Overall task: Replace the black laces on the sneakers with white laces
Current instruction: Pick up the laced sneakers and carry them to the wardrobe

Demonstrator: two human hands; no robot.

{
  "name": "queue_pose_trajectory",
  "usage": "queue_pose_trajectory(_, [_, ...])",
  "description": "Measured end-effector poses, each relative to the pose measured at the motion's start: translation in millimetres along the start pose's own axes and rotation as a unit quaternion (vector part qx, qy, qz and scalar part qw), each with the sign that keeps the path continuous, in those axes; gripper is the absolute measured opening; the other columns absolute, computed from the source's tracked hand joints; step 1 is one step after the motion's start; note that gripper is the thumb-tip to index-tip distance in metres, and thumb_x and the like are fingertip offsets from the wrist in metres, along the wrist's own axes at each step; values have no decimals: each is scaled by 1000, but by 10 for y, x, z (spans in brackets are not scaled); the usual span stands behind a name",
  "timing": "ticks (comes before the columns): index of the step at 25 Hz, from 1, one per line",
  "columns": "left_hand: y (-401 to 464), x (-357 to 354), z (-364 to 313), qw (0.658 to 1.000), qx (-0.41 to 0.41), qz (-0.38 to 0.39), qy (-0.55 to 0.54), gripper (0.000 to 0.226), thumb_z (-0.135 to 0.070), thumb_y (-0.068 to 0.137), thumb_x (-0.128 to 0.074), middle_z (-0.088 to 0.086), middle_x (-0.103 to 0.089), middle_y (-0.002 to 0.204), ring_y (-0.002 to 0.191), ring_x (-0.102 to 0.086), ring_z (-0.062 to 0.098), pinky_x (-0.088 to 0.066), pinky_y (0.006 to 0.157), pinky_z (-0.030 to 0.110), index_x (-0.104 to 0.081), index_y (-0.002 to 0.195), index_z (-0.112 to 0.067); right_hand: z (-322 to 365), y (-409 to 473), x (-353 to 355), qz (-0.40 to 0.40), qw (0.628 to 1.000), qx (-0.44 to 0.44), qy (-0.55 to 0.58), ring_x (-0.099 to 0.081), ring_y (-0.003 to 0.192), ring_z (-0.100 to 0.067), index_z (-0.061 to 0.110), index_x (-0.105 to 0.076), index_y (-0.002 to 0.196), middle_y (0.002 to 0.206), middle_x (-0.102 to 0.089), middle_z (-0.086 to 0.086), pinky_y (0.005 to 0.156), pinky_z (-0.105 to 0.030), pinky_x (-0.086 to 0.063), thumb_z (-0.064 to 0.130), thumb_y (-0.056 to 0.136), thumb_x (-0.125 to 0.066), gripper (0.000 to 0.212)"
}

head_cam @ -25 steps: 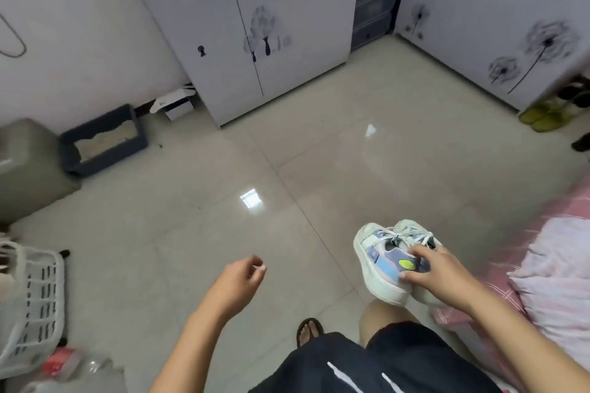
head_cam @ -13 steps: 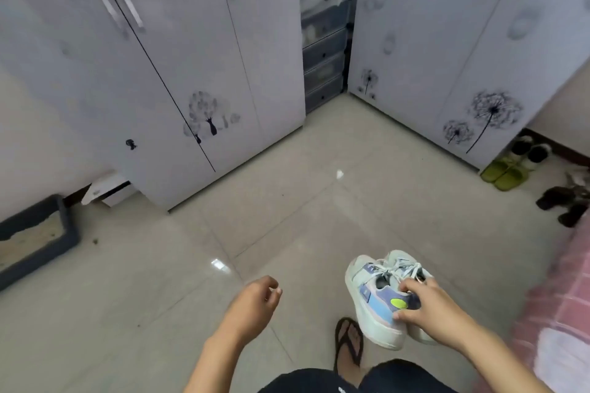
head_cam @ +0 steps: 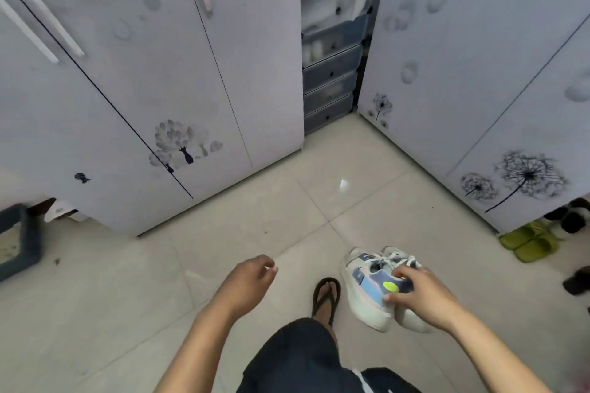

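My right hand [head_cam: 421, 295] grips a pair of white sneakers [head_cam: 367, 293] held together above the floor, fingers curled over their tops. The sneakers have blue and lilac side panels, a yellow-green dot and light-coloured laces showing at the top. My left hand [head_cam: 247, 284] hangs in the air to the left of them, fingers loosely curled, holding nothing. No black laces are visible.
White wardrobes [head_cam: 153, 83] with dandelion prints stand ahead and to the right [head_cam: 479, 67], a drawer stack [head_cam: 332, 73] between them. Green slippers [head_cam: 530, 241] and dark shoes [head_cam: 571, 217] lie by the right wardrobe. My foot in a black flip-flop [head_cam: 325, 297] is on the tiled floor.
The view has tilted up and moved forward toward the wardrobes. My right hand keeps its hold on the sneakers; my left hand stays empty beside them.
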State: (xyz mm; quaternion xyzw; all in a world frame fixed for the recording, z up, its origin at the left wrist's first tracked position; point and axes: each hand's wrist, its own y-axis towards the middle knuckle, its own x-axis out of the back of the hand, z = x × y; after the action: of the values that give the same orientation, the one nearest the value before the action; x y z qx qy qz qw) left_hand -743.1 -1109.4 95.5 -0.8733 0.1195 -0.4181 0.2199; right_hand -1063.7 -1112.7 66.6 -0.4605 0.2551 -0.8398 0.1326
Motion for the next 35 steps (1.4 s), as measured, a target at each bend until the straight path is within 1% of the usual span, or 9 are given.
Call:
queue_pose_trajectory(4, [1141, 225, -703, 1000, -11, 7, 9, 30, -35, 99, -41, -2, -62, 115, 97, -55, 11, -39, 78, 22, -58, 118, -20, 174, 1006, 646, 32, 999, 26, 3, -48, 81, -14, 29, -57, 96, 97, -48, -1, 58, -17, -31, 39, 73, -76, 31])
queue_pose_trajectory(7, [2026, 416, -1452, 998, -44, 16, 51, 30, -35, 99, -41, -2, -62, 114, 101, -56, 14, -44, 84, 27, -57, 119, -19, 162, 1685, 1296, 23, 999, 32, 14, -49, 86, -15, 25, -59, 108, 102, -45, -1, 65, -23, -36, 39, 75, -75, 39])
queue_pose_trajectory(10, [2679, 475, -2063, 997, -63, 11, 51, 29, -38, 98, -42, -4, -63, 110, 96, -57, 12, -45, 82, 27, -58, 117, -22, 23, 2229, 1836, 23, 999, 34, 16, -47, 86, -15, 27, -57, 108, 103, -43, -1, 66, -24, -36, 40, 75, -74, 38])
queue_pose_trajectory(13, [3407, 316, -2622, 998, -49, 3, 46, 28, -39, 98, -42, -7, -62, 109, 95, -57, 10, -44, 81, 25, -58, 115, -24, -214, 3001, 2450, 29, 998, 49, 17, -47, 87, -16, 29, -55, 103, 104, -42, -2, 63, -19, -34, 40, 77, -72, 34])
queue_pose_trajectory(15, [3794, 93, -2982, 999, -23, 5, 30, 29, -37, 98, -42, -6, -62, 112, 97, -56, 9, -44, 82, 24, -58, 117, -24, -401, 3504, 2867, 35, 998, 59, 10, -47, 89, -17, 32, -54, 101, 106, -40, -1, 67, -23, -36, 40, 77, -72, 31])
queue_pose_trajectory(23, [4956, -269, -4565, 997, 34, -4, -68, 31, -37, 98, -43, -3, -61, 117, 103, -56, 13, -42, 85, 25, -56, 121, -22, -731, 5114, 4241, 90, 985, 104, -102, -44, 85, -16, 28, -56, 112, 106, -37, 1, 67, -24, -33, 36, 78, -70, 37])
queue_pose_trajectory(28, [5889, -97, -4622, 992, 86, -18, -93, 30, -34, 98, -42, 0, -64, 110, 94, -58, 13, -44, 82, 26, -56, 120, -19, -541, 6128, 4436, 137, 978, 108, -113, -47, 88, -18, 29, -57, 108, 108, -41, -1, 60, -21, -32, 38, 76, -74, 38])
queue_pose_trajectory(32, [6973, 91, -4386, 987, 109, -7, -119, 28, -32, 98, -42, 1, -65, 110, 97, -59, 17, -44, 80, 26, -58, 117, -18, -269, 7141, 4312, 159, 974, 118, -110, -51, 86, -19, 35, -53, 91, 105, -47, -3, 61, -21, -33, 38, 74, -73, 27])
queue_pose_trajectory(35, [7720, 125, -4003, 980, 148, -45, -128, 24, -27, 98, -43, 3, -66, 105, 94, -59, 20, -44, 78, 27, -60, 110, -16, -113, 7952, 4009, 156, 972, 135, -115, -53, 92, -22, 25, -59, 106, 112, -46, -7, 72, -24, -38, 34, 76, -71, 33])
